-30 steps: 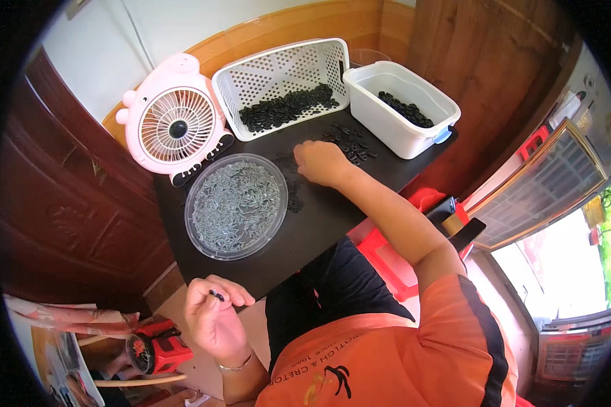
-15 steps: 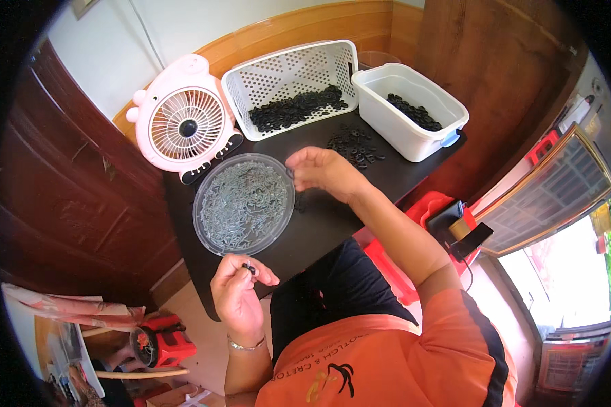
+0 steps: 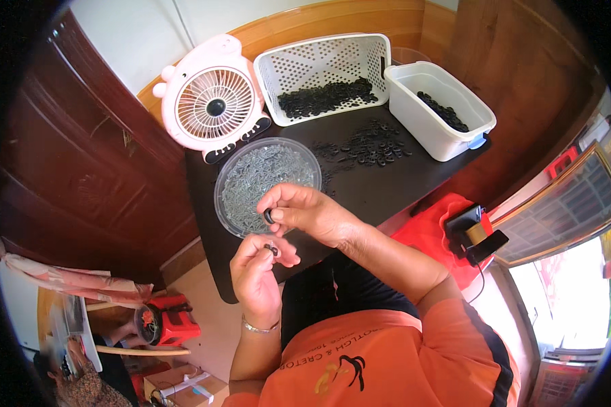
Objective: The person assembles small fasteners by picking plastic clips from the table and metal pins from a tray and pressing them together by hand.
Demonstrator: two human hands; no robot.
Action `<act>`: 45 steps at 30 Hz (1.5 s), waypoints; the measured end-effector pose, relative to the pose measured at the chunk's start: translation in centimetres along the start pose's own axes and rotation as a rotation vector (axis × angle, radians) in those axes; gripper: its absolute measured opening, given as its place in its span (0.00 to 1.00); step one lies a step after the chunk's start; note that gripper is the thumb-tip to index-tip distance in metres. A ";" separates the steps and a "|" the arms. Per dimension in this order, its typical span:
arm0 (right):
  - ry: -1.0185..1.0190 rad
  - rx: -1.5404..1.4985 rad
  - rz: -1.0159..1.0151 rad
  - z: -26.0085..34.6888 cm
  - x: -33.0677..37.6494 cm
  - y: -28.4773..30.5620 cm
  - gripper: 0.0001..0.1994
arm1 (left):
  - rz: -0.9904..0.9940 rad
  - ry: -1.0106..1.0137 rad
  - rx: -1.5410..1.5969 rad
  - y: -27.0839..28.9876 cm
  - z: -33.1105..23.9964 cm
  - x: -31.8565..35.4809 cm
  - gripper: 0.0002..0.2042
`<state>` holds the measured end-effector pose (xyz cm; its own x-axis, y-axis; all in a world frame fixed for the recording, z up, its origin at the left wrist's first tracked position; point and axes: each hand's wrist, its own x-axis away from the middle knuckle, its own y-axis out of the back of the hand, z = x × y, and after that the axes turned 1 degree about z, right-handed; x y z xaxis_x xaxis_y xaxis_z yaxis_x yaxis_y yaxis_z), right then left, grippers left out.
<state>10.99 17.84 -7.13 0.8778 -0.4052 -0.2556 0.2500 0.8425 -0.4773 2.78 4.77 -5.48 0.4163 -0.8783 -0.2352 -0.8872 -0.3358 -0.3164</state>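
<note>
Both hands have drawn together since the earlier frames, the right hand [image 3: 305, 214] pulled back from the loose rings [image 3: 366, 144] on the table [image 3: 387, 186] and the left hand [image 3: 256, 271] raised to meet it over the table's near edge. Right fingers pinch a small black ring [image 3: 269, 216]; just below, at 6 o'clock from it, the left thumb and fingertips close on a small dark piece [image 3: 273, 249], too tiny to identify, though the two look held close so they can be fitted together. A clear round dish [image 3: 266, 183] of small grey parts sits directly at 12 o'clock from the hands, within easy reach. Beyond it, at 11 o'clock, stands a pink fan [image 3: 214, 102] facing the worker; at 1 o'clock a white slotted basket [image 3: 326, 74] holds more black rings, and at 2 o'clock a white tub [image 3: 441, 108] holds another batch. What the grey parts are cannot be made out. A red stool [image 3: 431, 234] at 3 o'clock carries a dark device [image 3: 474, 230], partly hidden by the arm, and the lower left corner, with a red object [image 3: 166, 322] on the floor, is blurred by the lens rim.
</note>
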 end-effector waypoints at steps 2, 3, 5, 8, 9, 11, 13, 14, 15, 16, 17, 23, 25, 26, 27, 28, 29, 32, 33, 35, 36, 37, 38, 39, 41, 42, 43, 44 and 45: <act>0.005 0.021 -0.023 -0.1 0.1 -1.3 0.06 | 0.008 -0.053 0.024 0.5 0.6 -0.1 0.09; 0.001 0.021 -0.018 -0.1 0.2 -1.6 0.06 | 0.002 -0.055 0.024 0.7 0.7 -0.1 0.09; -0.009 0.019 -0.083 -0.4 0.2 -2.2 0.05 | -0.040 -0.130 0.038 1.2 0.9 -0.1 0.09; 0.082 0.068 -0.150 -2.0 0.1 -1.9 0.04 | -0.076 -0.189 0.067 1.7 1.1 -0.2 0.08; 0.145 0.087 -0.184 -2.3 0.0 -2.1 0.03 | -0.080 -0.188 0.064 2.0 1.1 -0.2 0.08; 0.107 0.092 -0.170 -2.1 0.3 -2.1 0.03 | -0.045 -0.178 0.030 2.7 1.0 -0.3 0.08; 0.068 0.100 -0.159 -2.0 0.5 -1.9 0.04 | -0.048 -0.164 0.040 3.0 0.9 -0.4 0.08; 0.062 0.109 -0.120 -2.1 0.4 -1.9 0.04 | -0.049 -0.152 0.051 3.1 0.9 -0.4 0.08; 0.056 0.118 -0.082 -2.0 0.4 -1.8 0.05 | -0.051 -0.150 0.050 3.2 0.9 -0.4 0.08; 0.053 0.116 -0.082 -1.9 0.4 -1.7 0.05 | -0.062 -0.139 0.053 3.1 0.8 -0.4 0.08; 0.003 0.076 -0.088 -1.5 0.4 -1.6 0.05 | -0.073 -0.128 0.055 3.1 0.7 -0.3 0.08; -0.088 -0.022 -0.126 -1.6 0.2 -1.2 0.07 | -0.135 0.005 -0.100 3.6 1.1 -0.1 0.07; -0.084 -0.027 -0.114 -1.6 0.3 -1.1 0.07 | -0.126 0.008 -0.115 3.7 1.4 0.0 0.07; -0.075 -0.011 -0.107 -1.6 0.3 -1.1 0.07 | -0.122 0.002 -0.178 3.7 1.5 0.0 0.07; -0.068 0.007 -0.101 -1.6 0.3 -1.0 0.07 | -0.118 -0.004 -0.239 3.7 1.5 0.0 0.06; -0.067 0.005 -0.104 -1.6 0.4 -1.0 0.07 | -0.116 -0.001 -0.240 3.7 1.5 0.0 0.06; -0.073 0.028 -0.110 -1.5 0.4 -1.1 0.07 | -0.112 -0.006 -0.263 3.7 1.5 0.0 0.06; -0.067 0.070 -0.122 -1.2 0.5 -1.1 0.07 | -0.120 -0.009 -0.258 3.4 1.2 0.2 0.06; -0.057 0.090 -0.125 -1.2 0.5 -1.1 0.07 | -0.136 -0.010 -0.231 3.3 1.1 0.2 0.06; -0.016 0.127 -0.121 -1.9 0.5 -1.0 0.07 | -0.129 -0.014 -0.182 2.9 1.0 0.2 0.06; 0.022 0.166 -0.113 -2.1 0.5 -1.0 0.06 | -0.127 -0.020 -0.132 2.8 0.9 0.1 0.06; 0.022 0.165 -0.113 -2.1 0.7 -1.2 0.06 | -0.127 -0.020 -0.132 2.8 1.0 0.1 0.06; -0.001 0.165 -0.038 -2.1 1.0 -1.4 0.07 | -0.120 -0.006 -0.076 2.8 1.1 -0.1 0.07; -0.024 0.164 0.038 -2.0 1.2 -1.7 0.08 | -0.114 0.008 -0.020 2.8 1.1 -0.1 0.08; 0.016 0.254 0.053 -1.4 1.5 -2.0 0.09 | -0.137 0.029 0.054 3.9 1.7 -0.1 0.07; -0.004 0.255 0.082 -1.0 1.6 -2.0 0.08 | -0.095 0.076 0.188 4.3 1.8 0.0 0.07; -0.025 0.256 0.111 -0.9 1.7 -2.0 0.08 | -0.052 0.122 0.322 4.5 2.0 0.0 0.07; -0.027 0.254 0.112 -0.8 1.7 -1.9 0.08 | -0.055 0.123 0.322 4.6 2.2 0.1 0.07; -0.054 0.238 0.109 -0.8 1.7 -1.8 0.07 | -0.009 0.135 0.418 4.5 2.5 0.1 0.06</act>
<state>11.72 15.35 -7.37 0.9238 -0.2934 -0.2460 0.2363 0.9424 -0.2368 -0.72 4.00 -9.21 0.3695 -0.9218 -0.1172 -0.7151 -0.2015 -0.6694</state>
